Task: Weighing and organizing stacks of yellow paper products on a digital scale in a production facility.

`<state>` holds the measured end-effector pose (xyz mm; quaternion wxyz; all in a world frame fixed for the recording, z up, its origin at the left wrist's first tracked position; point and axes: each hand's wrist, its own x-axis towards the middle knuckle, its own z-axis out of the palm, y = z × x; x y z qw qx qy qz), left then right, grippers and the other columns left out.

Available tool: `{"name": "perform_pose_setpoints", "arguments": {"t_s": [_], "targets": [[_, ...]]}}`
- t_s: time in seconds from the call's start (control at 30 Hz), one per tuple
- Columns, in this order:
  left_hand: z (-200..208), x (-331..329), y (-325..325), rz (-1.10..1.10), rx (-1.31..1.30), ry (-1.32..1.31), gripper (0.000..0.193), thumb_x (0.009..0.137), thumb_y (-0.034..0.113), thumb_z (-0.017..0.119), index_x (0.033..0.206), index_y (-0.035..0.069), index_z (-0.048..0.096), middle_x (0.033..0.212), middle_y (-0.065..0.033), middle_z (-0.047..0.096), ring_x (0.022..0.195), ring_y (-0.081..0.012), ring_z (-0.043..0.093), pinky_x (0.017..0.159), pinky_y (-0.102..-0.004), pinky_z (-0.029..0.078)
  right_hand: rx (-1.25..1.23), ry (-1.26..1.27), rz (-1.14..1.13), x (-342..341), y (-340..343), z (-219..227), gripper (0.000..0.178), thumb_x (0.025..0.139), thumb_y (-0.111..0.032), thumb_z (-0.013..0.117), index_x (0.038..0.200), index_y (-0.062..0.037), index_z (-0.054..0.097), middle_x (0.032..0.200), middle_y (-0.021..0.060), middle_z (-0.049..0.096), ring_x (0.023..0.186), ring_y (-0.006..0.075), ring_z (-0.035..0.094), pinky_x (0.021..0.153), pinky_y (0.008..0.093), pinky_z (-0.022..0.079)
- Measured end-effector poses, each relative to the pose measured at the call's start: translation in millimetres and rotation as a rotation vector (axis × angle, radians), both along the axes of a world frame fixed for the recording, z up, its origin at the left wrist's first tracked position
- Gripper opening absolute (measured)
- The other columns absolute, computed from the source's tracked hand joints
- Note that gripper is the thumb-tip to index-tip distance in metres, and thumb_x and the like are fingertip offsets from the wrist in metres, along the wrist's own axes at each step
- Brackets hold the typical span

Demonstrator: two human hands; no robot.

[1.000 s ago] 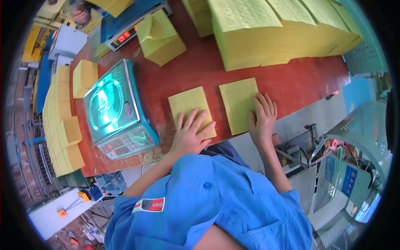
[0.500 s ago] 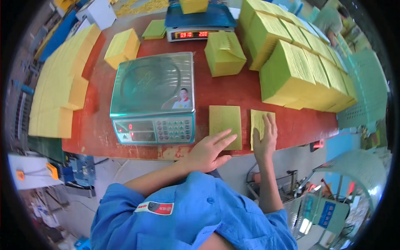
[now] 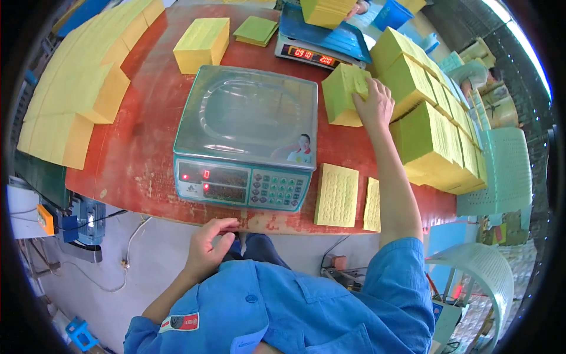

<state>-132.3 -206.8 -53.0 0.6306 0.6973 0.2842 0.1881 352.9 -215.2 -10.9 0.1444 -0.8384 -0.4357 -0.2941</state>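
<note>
My right hand (image 3: pixel 375 106) reaches across the table to a block of stacked yellow paper sheets (image 3: pixel 341 101). Its fingers are bent over the right end of the block's top, closed on the upper sheets; the fingertips are partly hidden. Just off the table's front edge, my left hand (image 3: pixel 207 246) is loosely curled, thumb apart from the fingers, holding nothing. Between the hands stands a digital scale (image 3: pixel 247 112) with a bare metal pan. To its right lie a low yellow stack with an embossed pattern (image 3: pixel 337 194) and another low stack (image 3: pixel 372 203), partly covered by my right forearm.
Tall rows of yellow paper blocks line the left (image 3: pixel 76 100) and right (image 3: pixel 439 138) of the red table (image 3: pixel 135 159). A second scale (image 3: pixel 318 44) at the back carries a yellow block, with another person's hand beside it. A single block (image 3: pixel 202 44) and a thin stack (image 3: pixel 256 30) stand behind the scale.
My right hand has left the narrow low stack and moved up to the paper block. My left hand has come off the patterned stack, leftward past the table edge. The view has shifted.
</note>
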Motion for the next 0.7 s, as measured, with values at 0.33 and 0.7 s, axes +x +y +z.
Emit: {"name": "perform_pose_setpoints", "arguments": {"t_s": [0.33, 0.7], "targets": [[5, 26, 4, 0.224, -0.059, 0.002, 0.028, 0.091, 0.009, 0.059, 0.116, -0.003, 0.063, 0.109, -0.0157, 0.068, 0.100, -0.0228, 0.067, 0.088, -0.0339, 0.052, 0.276, 0.151, 0.324, 21, -8, -23, 0.012, 0.086, -0.010, 0.066, 0.095, -0.0041, 0.071, 0.097, 0.0112, 0.071, 0.093, 0.0289, 0.066, 0.084, 0.0395, 0.051], [34, 87, 3, 0.058, -0.037, -0.074, 0.026, 0.093, 0.007, 0.058, 0.117, -0.002, 0.063, 0.113, -0.0144, 0.067, 0.103, -0.0213, 0.067, 0.089, -0.0336, 0.053, 0.238, 0.216, 0.510, -10, -33, -20, 0.041, 0.084, -0.004, 0.067, 0.124, -0.0010, 0.060, 0.126, 0.0182, 0.062, 0.116, 0.0351, 0.059, 0.097, 0.0426, 0.048]]}}
